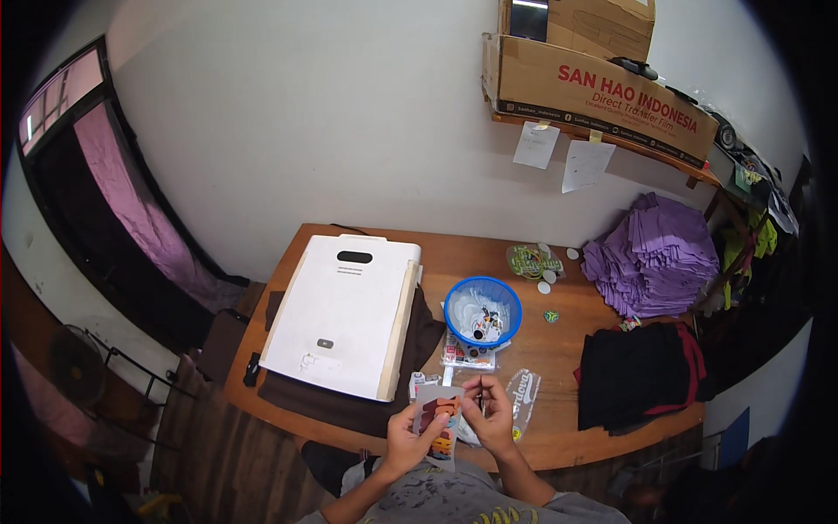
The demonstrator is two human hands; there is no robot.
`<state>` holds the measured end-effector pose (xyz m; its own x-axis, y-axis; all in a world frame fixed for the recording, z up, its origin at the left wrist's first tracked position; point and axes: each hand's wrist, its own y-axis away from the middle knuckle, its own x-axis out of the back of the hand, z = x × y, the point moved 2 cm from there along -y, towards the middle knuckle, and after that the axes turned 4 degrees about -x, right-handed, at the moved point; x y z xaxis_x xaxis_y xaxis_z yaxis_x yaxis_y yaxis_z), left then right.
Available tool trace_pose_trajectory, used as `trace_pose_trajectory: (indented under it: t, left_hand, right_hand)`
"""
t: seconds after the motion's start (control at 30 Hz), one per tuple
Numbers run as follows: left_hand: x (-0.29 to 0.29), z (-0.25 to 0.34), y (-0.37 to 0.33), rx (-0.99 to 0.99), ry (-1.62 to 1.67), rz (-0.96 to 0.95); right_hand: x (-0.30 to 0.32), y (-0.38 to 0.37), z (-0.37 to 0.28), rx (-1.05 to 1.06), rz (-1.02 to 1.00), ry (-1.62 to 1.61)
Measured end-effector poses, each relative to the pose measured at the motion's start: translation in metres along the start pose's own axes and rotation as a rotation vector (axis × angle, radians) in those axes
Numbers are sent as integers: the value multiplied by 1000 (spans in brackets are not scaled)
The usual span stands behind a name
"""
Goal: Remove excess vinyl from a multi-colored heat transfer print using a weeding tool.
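My left hand (408,445) grips a pale, translucent transfer film sheet (442,393) with red, orange, blue and yellow prints, its thumb lying across the front. Close by the sheet's right edge is my right hand (494,424), its thumb and fingers curled together. Whatever lies between those fingertips is too small to make out. Just beyond my hands stands a blue-rimmed plastic basin (448,325) with small dark and coloured scraps inside. Clear plastic with white lettering (524,389) lies by my right hand.
A white heat press (336,301) rests on brown cloth (425,336) at the left of the wooden table (532,445). Folded black-and-red garments (633,375) and a purple fabric pile (650,253) sit at the right. A shelf above holds a long cardboard box (559,83).
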<state>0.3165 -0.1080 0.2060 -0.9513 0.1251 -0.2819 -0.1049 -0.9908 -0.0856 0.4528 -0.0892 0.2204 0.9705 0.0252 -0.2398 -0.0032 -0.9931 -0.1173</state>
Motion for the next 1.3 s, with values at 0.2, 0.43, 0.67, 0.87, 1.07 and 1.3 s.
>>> trace_pose_trajectory:
  t: [0.2,0.43,0.67,0.87,1.07,1.3]
  left_hand:
    - [0,-4,-1,23,-10,-48]
    - [6,-20,-1,113,-410,-396]
    - [35,-23,-11,213,32,-107]
    - [26,-22,-26,-150,612,-270]
    - [13,-17,-17,-120,85,-115]
    - [6,-4,-20,119,-61,-80]
  right_hand:
    - [6,7,10,-62,-67,-58]
    - [21,-1,9,-15,212,-223]
    - [47,-6,6,20,271,-370]
    - [20,2,19,-92,274,-449]
    - [-8,17,24,-246,26,-379]
    - [3,17,22,-98,-70,-149]
